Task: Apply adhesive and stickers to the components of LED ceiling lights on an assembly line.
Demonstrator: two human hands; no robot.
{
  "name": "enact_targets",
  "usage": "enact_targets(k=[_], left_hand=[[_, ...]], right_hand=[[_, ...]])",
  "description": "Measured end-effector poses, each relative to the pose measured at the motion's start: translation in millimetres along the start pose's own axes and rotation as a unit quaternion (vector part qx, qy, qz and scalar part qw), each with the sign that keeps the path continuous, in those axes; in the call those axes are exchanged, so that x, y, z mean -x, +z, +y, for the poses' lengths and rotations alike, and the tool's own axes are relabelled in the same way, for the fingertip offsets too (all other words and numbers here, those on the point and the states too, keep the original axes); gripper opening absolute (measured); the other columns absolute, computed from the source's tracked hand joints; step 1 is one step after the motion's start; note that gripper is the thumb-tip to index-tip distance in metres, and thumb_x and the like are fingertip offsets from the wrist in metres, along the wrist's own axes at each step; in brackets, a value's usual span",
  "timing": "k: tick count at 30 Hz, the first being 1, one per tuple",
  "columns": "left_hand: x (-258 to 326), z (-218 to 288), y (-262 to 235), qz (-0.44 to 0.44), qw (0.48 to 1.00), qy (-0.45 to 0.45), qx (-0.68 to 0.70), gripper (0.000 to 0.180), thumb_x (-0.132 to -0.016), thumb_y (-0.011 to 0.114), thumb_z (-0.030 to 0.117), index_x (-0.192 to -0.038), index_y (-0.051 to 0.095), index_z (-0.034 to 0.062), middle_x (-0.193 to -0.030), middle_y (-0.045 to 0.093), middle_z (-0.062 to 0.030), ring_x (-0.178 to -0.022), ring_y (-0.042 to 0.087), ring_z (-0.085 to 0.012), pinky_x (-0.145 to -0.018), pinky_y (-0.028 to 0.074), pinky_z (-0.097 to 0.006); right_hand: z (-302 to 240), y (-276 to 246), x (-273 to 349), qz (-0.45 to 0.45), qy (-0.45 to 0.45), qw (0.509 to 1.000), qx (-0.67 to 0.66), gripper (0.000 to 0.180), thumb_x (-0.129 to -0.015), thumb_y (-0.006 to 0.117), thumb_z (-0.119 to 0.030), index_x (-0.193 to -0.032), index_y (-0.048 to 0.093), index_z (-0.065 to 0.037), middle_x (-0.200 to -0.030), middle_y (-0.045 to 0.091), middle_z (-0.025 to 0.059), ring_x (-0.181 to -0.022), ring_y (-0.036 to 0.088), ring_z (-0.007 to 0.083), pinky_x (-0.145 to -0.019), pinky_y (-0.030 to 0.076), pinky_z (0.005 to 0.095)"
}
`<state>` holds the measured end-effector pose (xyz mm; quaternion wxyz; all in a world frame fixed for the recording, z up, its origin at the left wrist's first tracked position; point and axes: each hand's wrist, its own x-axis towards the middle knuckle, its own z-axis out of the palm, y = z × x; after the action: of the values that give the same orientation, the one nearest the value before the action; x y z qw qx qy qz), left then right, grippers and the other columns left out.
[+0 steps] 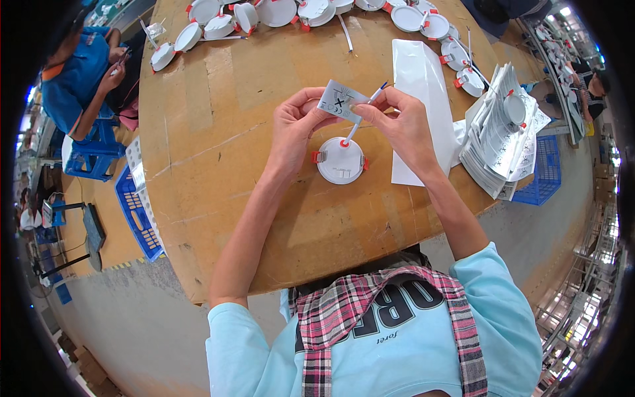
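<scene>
My left hand (294, 129) and my right hand (400, 122) are raised over the brown table (218, 132), and together they pinch a small white printed label (338, 101). A white lead (360, 116) with coloured tips runs from between my right fingers down to a round white lamp (340, 161) with red clips. The lamp lies face down on the table just below my hands.
Several round white lamps (218, 26) line the table's far edge. A white plastic bag (418, 92) lies right of my hands, beside a stack of leaflets (503, 132). Blue crates (135, 212) stand on the floor. A person in blue (79, 79) sits at the left.
</scene>
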<state>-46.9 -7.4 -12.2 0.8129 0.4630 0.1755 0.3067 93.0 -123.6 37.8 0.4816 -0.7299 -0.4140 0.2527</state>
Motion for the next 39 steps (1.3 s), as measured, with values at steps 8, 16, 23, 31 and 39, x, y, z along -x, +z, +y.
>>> enact_targets(k=[8, 16, 23, 31, 39], left_hand=[[-1.7, 0.0, -5.3, -0.016, 1.000, -0.011, 0.017, 0.026, -0.090, 0.061, 0.009, -0.112, 0.059, -0.0043, -0.097, 0.068, -0.0101, -0.089, 0.066, -0.0143, -0.081, 0.056, -0.030], [-5.2, -4.7, -14.4, -0.049, 0.998, -0.031, 0.030, 0.030, -0.089, 0.060, 0.008, -0.116, 0.056, -0.0044, -0.105, 0.066, -0.0117, -0.095, 0.065, -0.0173, -0.084, 0.056, -0.031], [-4.2, -1.8, -12.5, -0.040, 0.999, -0.022, 0.016, 0.032, -0.090, 0.059, 0.009, -0.119, 0.055, -0.0044, -0.105, 0.066, -0.0111, -0.095, 0.065, -0.0169, -0.086, 0.055, -0.031], [-4.8, 0.2, -8.6, -0.048, 0.999, -0.018, 0.007, 0.032, -0.090, 0.059, 0.008, -0.120, 0.055, -0.0033, -0.103, 0.066, -0.0110, -0.093, 0.066, -0.0164, -0.085, 0.056, -0.032], [-5.7, 2.8, -13.5, -0.061, 0.998, -0.002, 0.015, 0.027, -0.091, 0.058, 0.009, -0.116, 0.057, -0.0025, -0.102, 0.067, -0.0103, -0.092, 0.066, -0.0145, -0.085, 0.056, -0.031]], right_hand=[[-4.4, -0.6, 0.4, -0.013, -0.013, 1.000, 0.013, 0.024, -0.080, 0.074, -0.018, -0.080, 0.065, 0.004, -0.071, 0.065, 0.0092, -0.066, 0.063, 0.0127, -0.061, 0.051, 0.0259], [-4.0, -2.1, -1.3, -0.028, -0.018, 0.999, 0.017, 0.024, -0.081, 0.073, -0.018, -0.081, 0.065, 0.005, -0.071, 0.065, 0.0093, -0.066, 0.063, 0.0133, -0.062, 0.051, 0.0260], [-4.3, -10.8, -11.0, -0.011, -0.070, 0.997, -0.009, 0.033, -0.078, 0.076, -0.022, -0.096, 0.061, 0.001, -0.092, 0.064, 0.0064, -0.082, 0.059, 0.0134, -0.075, 0.050, 0.0302], [-49.5, -16.9, -41.7, -0.008, -0.304, 0.901, 0.311, 0.023, -0.071, 0.077, -0.020, -0.084, 0.066, -0.006, -0.094, 0.058, 0.0052, -0.095, 0.051, 0.0232, -0.082, 0.044, 0.0347], [-49.3, -8.1, -41.2, -0.071, -0.308, 0.898, 0.305, 0.014, -0.069, 0.075, -0.012, -0.077, 0.065, -0.007, -0.088, 0.058, 0.0024, -0.092, 0.051, 0.0241, -0.079, 0.044, 0.0343]])
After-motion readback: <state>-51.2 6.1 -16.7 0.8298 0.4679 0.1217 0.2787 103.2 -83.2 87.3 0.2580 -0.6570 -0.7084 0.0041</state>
